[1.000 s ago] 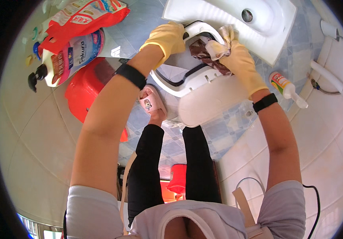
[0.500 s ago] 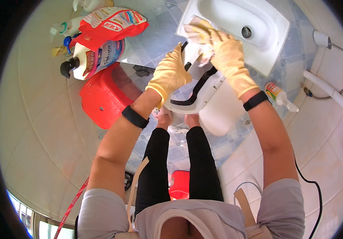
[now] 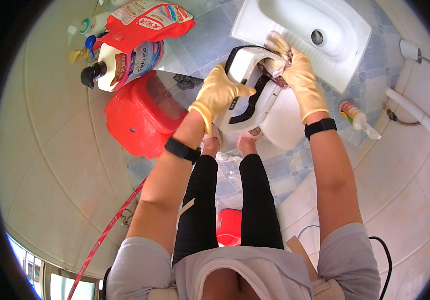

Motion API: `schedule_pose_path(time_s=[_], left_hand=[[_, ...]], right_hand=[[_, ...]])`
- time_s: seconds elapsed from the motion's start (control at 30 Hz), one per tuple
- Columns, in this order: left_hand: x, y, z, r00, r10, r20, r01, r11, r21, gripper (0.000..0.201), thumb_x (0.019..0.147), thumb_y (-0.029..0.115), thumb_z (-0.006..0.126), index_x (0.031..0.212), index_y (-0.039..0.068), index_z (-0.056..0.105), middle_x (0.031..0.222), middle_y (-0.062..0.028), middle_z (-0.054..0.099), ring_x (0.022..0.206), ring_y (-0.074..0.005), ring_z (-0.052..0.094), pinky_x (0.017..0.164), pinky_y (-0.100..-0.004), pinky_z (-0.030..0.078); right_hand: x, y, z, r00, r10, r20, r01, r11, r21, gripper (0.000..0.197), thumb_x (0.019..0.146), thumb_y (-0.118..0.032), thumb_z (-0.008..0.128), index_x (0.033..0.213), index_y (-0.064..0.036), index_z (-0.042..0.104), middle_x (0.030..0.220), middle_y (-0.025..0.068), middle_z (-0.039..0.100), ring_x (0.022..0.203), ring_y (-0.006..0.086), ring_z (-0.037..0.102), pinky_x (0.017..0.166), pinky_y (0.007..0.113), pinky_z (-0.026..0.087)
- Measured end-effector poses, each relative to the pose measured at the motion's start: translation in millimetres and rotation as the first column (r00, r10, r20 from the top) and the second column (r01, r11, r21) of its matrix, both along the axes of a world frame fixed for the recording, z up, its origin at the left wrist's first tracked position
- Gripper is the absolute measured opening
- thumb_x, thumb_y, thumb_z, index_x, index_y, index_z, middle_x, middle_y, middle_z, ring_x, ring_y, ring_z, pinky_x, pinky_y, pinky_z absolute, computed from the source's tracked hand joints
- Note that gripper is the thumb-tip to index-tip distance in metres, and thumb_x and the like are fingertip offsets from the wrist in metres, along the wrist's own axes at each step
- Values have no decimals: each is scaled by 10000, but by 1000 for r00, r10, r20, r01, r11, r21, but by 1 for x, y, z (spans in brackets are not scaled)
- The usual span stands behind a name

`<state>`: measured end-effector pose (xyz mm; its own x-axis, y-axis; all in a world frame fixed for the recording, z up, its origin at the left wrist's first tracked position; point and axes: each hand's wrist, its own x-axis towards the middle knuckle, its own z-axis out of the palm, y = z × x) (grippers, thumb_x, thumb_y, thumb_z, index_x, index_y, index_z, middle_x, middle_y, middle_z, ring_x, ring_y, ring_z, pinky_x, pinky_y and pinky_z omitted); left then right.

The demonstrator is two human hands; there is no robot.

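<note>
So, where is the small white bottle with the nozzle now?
In the head view, the small white bottle lies on the tiled floor, right of the right hand, below the squat toilet pan.
</note>
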<state>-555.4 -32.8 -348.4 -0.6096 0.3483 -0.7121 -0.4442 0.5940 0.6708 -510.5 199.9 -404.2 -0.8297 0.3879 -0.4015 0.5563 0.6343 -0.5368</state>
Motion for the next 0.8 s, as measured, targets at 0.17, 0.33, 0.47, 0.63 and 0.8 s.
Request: schedule_pose_path(time_s=[0.17,0.33,0.47,0.63,0.8], left_hand=[[11,11,-4,886,-60,461,-176,873,454,578,692,355,862,1104,-1,666,935,-72,697,849,-156,654,751,-279,511],[30,26,-9,785,108,610,-434,799,418,424,811,276,801,1132,38,659,972,-48,701,819,-139,660,735,-283,537],[34,15,-20,753,219,620,-576,675,461,410,894,381,697,1111,36,653,956,-30,689,805,-125,645,734,-281,543],[22,36,-19,742,309,595,-615,667,420,407,970,408,580,1133,40,637,993,-47,684,831,-117,640,741,-266,537],[40,43,-58,754,278,595,-628,571,529,320,962,289,610,1185,60,604,1045,-37,658,876,-134,633,757,-265,536]], right_hand=[[2,-19,16,836,-548,-35,474,752,-458,332,803,-141,724,1080,14,626,887,94,672,762,150,630,655,308,524],[22,-38,57,759,-638,128,590,592,-550,510,815,-127,742,1268,-12,540,1072,92,657,912,163,649,740,291,537],[41,-55,115,773,-635,14,446,526,-724,579,770,-173,784,1263,-10,527,1145,117,630,1037,174,626,811,305,521],[56,-66,140,938,3,-348,-107,954,-280,615,702,-130,783,1243,13,526,1053,208,617,956,336,630,852,421,501],[16,-66,116,960,197,-199,-158,968,194,533,732,-209,737,1216,-49,580,1145,225,570,1059,403,562,917,468,482]])
